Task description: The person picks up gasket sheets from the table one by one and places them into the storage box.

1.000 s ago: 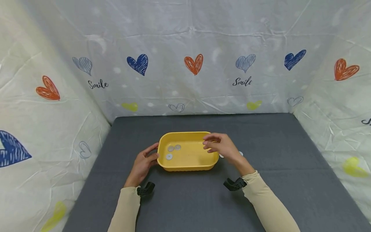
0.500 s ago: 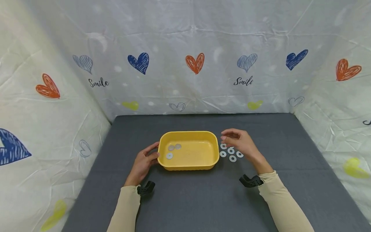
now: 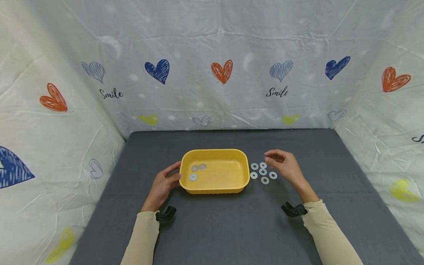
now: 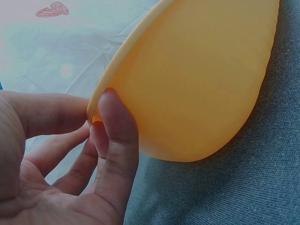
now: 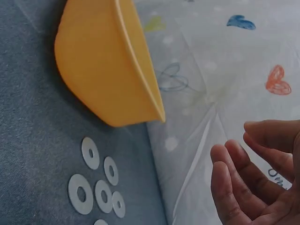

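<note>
A yellow plastic bin [image 3: 222, 178] stands on the table, with three grey washers [image 3: 190, 177] lying in its left part. My left hand [image 3: 162, 188] is at the bin's left end; in the left wrist view its thumb and fingers pinch the rim [image 4: 123, 51]. Just right of the bin, several flat washers [image 3: 260, 172] lie in a loose cluster. Above and right of that cluster hovers my right hand [image 3: 287, 168], fingers loosely bent and nothing between them. The right wrist view has the hand's fingertips apart from the washers [image 5: 72, 194] on the cloth.
A dark grey cloth [image 3: 218, 228] covers the table. White sheets with printed hearts [image 3: 222, 71] hang behind it and at both sides. Each wrist wears a black band [image 3: 294, 209].
My right hand has moved right, from over the bin's right end to above the washers, uncovering them. The left hand keeps its place at the bin.
</note>
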Available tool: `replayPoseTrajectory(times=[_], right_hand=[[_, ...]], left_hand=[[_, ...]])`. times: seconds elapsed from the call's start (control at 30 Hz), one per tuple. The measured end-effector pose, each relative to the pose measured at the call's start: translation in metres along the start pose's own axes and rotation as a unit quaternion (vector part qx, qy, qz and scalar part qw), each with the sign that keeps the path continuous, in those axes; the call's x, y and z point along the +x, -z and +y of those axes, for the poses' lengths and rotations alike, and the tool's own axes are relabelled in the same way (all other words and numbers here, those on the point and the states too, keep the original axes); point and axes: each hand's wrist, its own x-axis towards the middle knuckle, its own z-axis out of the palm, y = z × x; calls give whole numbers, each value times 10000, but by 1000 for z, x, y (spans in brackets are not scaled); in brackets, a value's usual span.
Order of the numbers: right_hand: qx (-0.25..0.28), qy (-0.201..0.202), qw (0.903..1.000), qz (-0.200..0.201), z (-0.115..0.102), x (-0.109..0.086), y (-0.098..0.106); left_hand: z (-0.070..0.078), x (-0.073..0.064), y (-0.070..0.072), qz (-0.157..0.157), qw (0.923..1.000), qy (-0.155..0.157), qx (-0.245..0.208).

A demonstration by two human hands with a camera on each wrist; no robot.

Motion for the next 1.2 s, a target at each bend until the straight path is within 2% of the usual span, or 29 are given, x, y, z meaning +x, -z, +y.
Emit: replayPoseTrajectory(times=[0.23,0.47,0.83,1.03,1.2], right_hand=[[-273,34,9996,88,8,0,2],[-1046,170,9940,275,19,-3,7],[-1435,140,9885,453,45,-3,15],[-1454,-72,9888,330,57,-3,14],[-1643,-91,9858,319,66,-1,13]], left_hand=[[1,1,0,31,10000,37,37],[1,1,0,4,10000,46,3],[4,-1,0,0,10000,64,-46],[3,-2,1,-28,9999,43,-89],[2,-2,1,-64,9999,10,-110]])
